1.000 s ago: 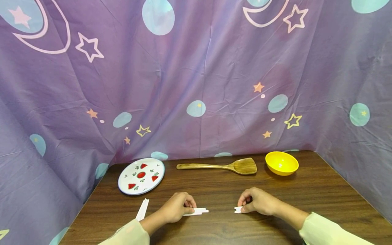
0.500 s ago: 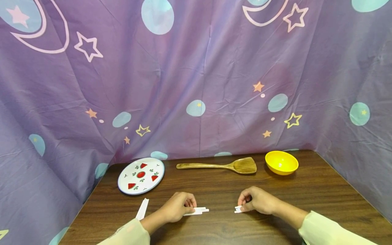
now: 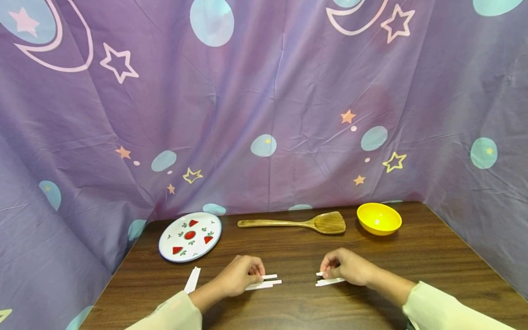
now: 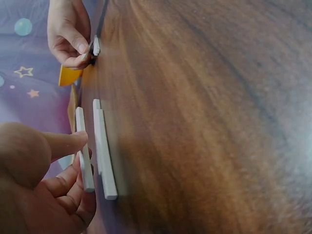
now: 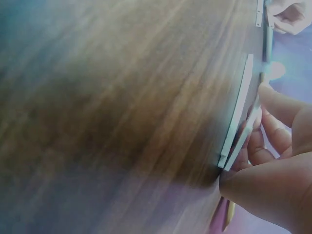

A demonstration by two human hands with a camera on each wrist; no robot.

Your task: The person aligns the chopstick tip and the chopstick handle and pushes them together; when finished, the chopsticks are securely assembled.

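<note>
My left hand (image 3: 240,276) pinches one slim white square-ended stick (image 4: 84,163) between thumb and fingers, just above the table. Beside it, white sticks (image 4: 105,156) lie side by side on the wood, slightly offset in length. Across a gap to the right, my right hand (image 3: 350,267) pinches another slim white stick (image 5: 248,124), partly hidden by the fingers. Close to that hand, more white sticks (image 3: 330,281) rest on the tabletop. A separate bundle of white sticks (image 3: 192,280) lies left of the left forearm.
Along the back of the brown table (image 3: 297,307) are a white plate (image 3: 169,243) with watermelon pictures, a wooden spatula (image 3: 330,223) and a yellow bowl (image 3: 378,220). A purple patterned curtain (image 3: 231,114) hangs behind.
Both hands have risen slightly, each with one white stick parted from the group it was touching. The other sticks stay on the table.
</note>
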